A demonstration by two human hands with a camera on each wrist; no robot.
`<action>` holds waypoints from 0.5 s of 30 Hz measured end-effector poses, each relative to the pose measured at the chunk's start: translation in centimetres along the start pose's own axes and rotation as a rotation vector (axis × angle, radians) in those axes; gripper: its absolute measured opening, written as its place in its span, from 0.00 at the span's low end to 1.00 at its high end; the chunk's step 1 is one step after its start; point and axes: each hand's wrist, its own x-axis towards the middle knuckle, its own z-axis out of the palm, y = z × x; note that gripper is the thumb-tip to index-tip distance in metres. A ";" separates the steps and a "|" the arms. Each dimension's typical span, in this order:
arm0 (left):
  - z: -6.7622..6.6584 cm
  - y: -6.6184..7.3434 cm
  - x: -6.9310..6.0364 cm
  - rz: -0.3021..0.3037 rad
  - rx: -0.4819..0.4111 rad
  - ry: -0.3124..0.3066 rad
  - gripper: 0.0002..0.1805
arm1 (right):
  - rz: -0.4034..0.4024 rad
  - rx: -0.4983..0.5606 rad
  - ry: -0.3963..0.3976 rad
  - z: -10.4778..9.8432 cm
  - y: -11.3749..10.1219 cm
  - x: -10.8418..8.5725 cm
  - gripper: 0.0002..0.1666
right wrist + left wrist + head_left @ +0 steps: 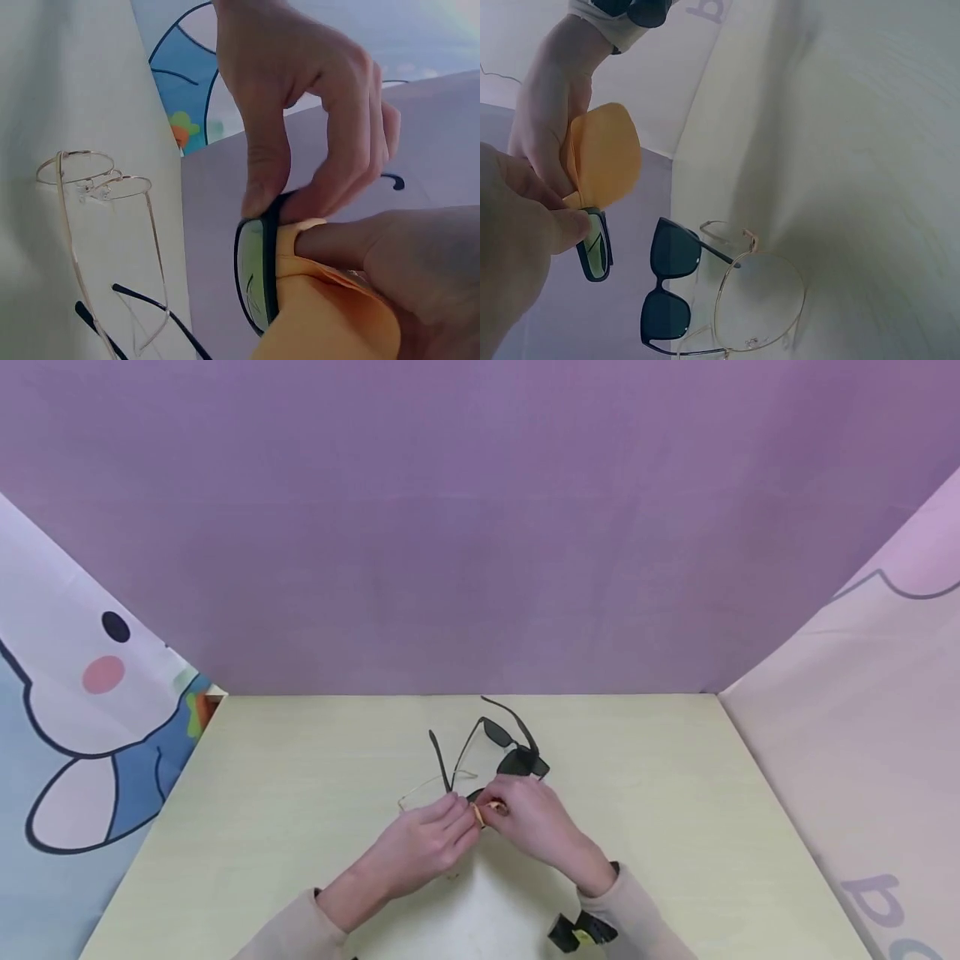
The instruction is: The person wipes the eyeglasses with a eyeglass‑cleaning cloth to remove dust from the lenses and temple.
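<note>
Above the middle of the table point(300, 760): we have black-framed glasses point(253, 274) raised off the surface between our two hands, one lens looking yellow-green
Left hand point(431, 845): thumb and fingertips brought together, we pinch the black frame, with no more gap than its own thickness
Right hand point(538, 823): fingers drawn in, we grip an orange cloth point(611, 154), which touches the frame just beside the left fingertips; its loose part spreads out from our hold
Sunglasses point(517, 762): we see them dark-lensed on the table, temples unfolded, toward the far edge and slightly right of its middle
Gold wire glasses point(761, 304): also on the table, partly hidden by our hands from above, nearer the near edge than the sunglasses
Backdrops: past the far edge we face a purple panel point(480, 527); along the left edge stands a cartoon panel point(67, 710), along the right edge a pale panel point(885, 718)
</note>
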 end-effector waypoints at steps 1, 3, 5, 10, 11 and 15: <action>-0.1 0.1 0.0 0.004 0.001 -0.005 0.29 | 0.002 0.014 -0.008 0.0 0.1 0.0 0.02; -0.2 0.1 -0.1 0.008 0.007 -0.007 0.29 | 0.008 0.037 0.004 -0.2 0.1 -0.1 0.02; -0.3 0.1 -0.1 0.008 0.015 -0.002 0.28 | -0.002 0.056 0.052 -0.4 0.2 -0.1 0.02; -0.4 -0.2 -0.2 0.015 0.021 0.015 0.27 | -0.062 0.055 0.102 -0.7 0.0 0.2 0.03; -0.5 -0.2 -0.2 0.031 0.024 0.016 0.27 | -0.072 0.042 0.075 -0.7 -0.1 0.3 0.03; -0.5 -0.3 -0.3 0.108 0.045 0.012 0.28 | -0.086 0.016 -0.053 -0.6 -0.3 0.5 0.05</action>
